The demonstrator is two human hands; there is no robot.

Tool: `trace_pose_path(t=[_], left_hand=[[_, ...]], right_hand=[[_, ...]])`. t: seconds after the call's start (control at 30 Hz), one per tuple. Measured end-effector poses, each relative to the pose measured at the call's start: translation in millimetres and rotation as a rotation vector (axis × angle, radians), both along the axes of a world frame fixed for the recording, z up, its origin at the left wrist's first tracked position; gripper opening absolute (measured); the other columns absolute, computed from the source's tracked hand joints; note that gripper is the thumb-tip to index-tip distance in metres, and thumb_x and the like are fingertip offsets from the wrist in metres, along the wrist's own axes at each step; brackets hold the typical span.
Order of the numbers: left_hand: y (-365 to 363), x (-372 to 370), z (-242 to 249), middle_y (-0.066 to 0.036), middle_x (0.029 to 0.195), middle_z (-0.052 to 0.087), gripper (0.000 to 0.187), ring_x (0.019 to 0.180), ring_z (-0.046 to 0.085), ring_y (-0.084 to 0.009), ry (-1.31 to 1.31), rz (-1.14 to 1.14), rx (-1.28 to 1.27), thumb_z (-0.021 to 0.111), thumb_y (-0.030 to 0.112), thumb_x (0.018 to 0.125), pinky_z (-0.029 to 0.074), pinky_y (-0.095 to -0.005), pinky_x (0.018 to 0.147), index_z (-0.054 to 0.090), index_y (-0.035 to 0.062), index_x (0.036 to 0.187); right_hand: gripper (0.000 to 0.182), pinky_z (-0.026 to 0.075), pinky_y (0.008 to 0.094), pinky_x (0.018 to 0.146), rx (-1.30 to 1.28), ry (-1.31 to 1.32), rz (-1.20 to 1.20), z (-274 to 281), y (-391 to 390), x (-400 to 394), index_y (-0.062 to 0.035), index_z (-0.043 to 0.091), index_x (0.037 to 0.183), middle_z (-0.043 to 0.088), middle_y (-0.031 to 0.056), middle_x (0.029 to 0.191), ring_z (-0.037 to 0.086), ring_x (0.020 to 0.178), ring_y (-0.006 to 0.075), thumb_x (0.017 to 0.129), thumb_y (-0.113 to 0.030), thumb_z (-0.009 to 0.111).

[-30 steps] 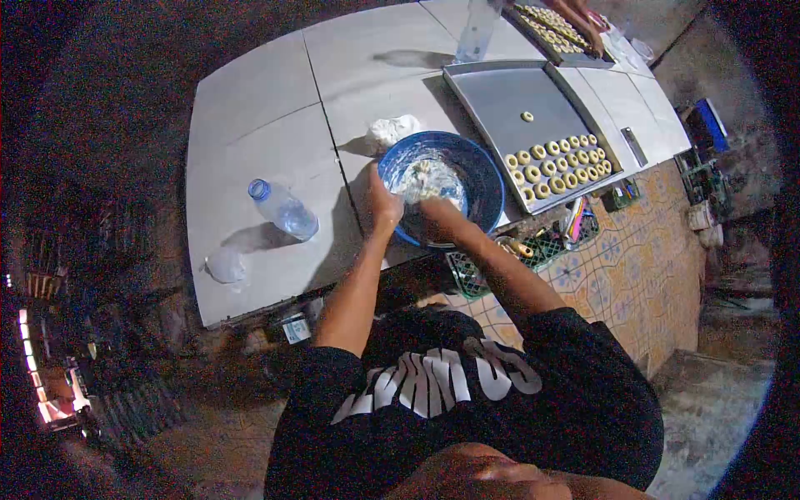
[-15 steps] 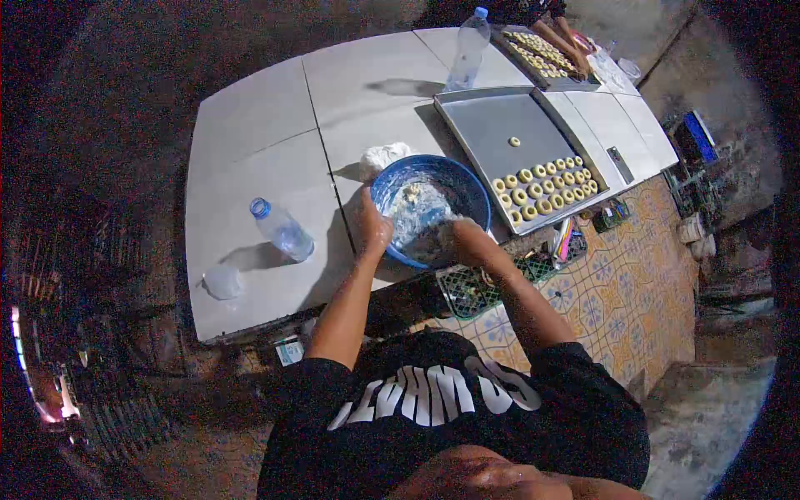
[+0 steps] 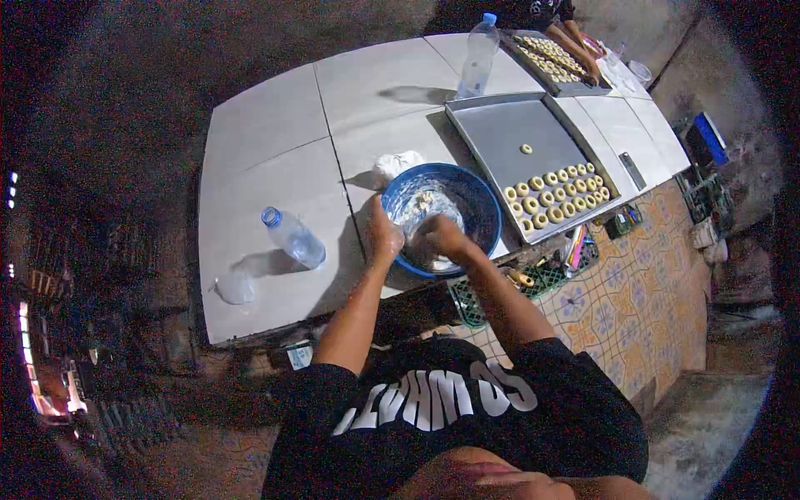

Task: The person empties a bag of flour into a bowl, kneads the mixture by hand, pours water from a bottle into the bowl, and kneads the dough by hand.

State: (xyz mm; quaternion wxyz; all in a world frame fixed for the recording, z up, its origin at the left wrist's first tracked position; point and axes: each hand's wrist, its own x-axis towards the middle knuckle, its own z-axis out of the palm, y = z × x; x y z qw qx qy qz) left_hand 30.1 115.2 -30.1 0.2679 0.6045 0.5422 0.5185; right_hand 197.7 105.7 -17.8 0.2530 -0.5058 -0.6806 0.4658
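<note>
A blue bowl [image 3: 479,196] stands near the table's front edge, its inner wall smeared with white, with a pale, lumpy mixture [image 3: 432,204] inside. My left hand [image 3: 385,233] grips the bowl by its left rim. Inside the bowl is my right hand [image 3: 442,239], lowered into the mixture; its fingertips are hidden, so what they hold cannot be made out. Just behind the bowl lies a white floury lump [image 3: 398,162]. To the right, a metal tray [image 3: 508,133] bears several rows of small dough rings [image 3: 546,198] and one separate ring [image 3: 526,149].
An open plastic bottle [image 3: 296,240] and a crumpled clear item [image 3: 235,288] are at the left on the white table [image 3: 258,183]. A capped bottle [image 3: 477,62] stands behind the tray. Another person's hands [image 3: 590,67] are at a second tray [image 3: 554,71]. Green crates [image 3: 469,310] sit below.
My right hand has moved left across the bowl, from its right side toward the middle. My left hand keeps its hold on the rim. The whole view has shifted slightly.
</note>
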Motion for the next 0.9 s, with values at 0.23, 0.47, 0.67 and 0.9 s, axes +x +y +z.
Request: trace_pose_path(t=[0.23,0.47,0.67,0.9], left_hand=[[-8,8,25,-0.021,0.119,0.058,0.064,0.110,0.057,-0.0338,0.197,0.112,-0.156,0.066,0.004,0.080,0.043,-0.0386,0.093,0.035,-0.0002,0.136],[3,1,9,-0.028,0.140,0.039,0.075,0.129,0.041,-0.0342,-0.019,-0.027,-0.349,0.055,-0.007,0.075,0.032,-0.0385,0.107,0.025,-0.0033,0.143],[-8,9,44,-0.026,0.131,0.047,0.073,0.123,0.046,-0.0353,0.125,0.018,-0.416,0.050,-0.010,0.073,0.035,-0.0386,0.104,0.026,-0.0037,0.142],[-4,4,5,-0.029,0.118,0.052,0.070,0.110,0.051,-0.0468,0.314,0.081,-0.255,0.054,-0.005,0.074,0.044,-0.0452,0.093,0.030,0.0008,0.139]], right_hand=[[0.046,0.051,0.0438,0.074,0.215,-0.586,0.166,2,-24,4,0.0051,0.060,0.112,0.066,0.0225,0.094,0.066,0.084,0.0332,0.073,-0.018,0.070],[0.036,0.051,0.0290,0.062,-0.167,-0.013,0.160,57,-18,37,0.0017,0.066,0.107,0.068,0.0077,0.084,0.062,0.068,0.0148,0.085,-0.026,0.066],[0.040,0.050,0.0303,0.063,-0.134,0.134,0.137,2,9,31,0.0021,0.064,0.108,0.069,0.0106,0.087,0.061,0.071,0.0143,0.086,-0.031,0.066],[0.047,0.052,0.0429,0.072,0.354,-0.390,-0.251,-4,27,5,-0.0030,0.062,0.106,0.068,0.0204,0.084,0.066,0.075,0.0360,0.070,-0.029,0.079]])
